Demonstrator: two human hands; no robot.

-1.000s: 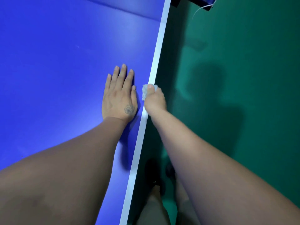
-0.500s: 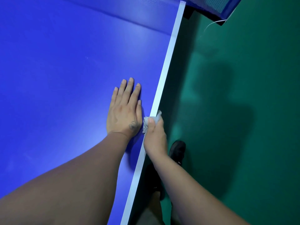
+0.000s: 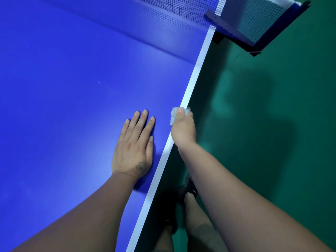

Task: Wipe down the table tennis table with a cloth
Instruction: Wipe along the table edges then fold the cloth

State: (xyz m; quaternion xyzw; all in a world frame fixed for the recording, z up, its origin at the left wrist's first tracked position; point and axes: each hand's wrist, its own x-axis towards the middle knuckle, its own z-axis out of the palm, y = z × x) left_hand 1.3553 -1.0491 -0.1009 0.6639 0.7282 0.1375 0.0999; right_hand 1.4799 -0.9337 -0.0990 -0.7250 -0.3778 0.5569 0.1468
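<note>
while the edge is being wiped:
table (image 3: 72, 88): blue top, white side line.
left hand (image 3: 133, 150): flat, fingers straight, bracing.
right hand (image 3: 183, 128): clutches cloth (image 3: 174, 115) against table's edge.
next: likely slide toward net (image 3: 181, 13).

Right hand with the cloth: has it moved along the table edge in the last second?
Cannot tell: the camera tilted up, bringing the net into view. The right hand grips the cloth on the white edge line.
</note>
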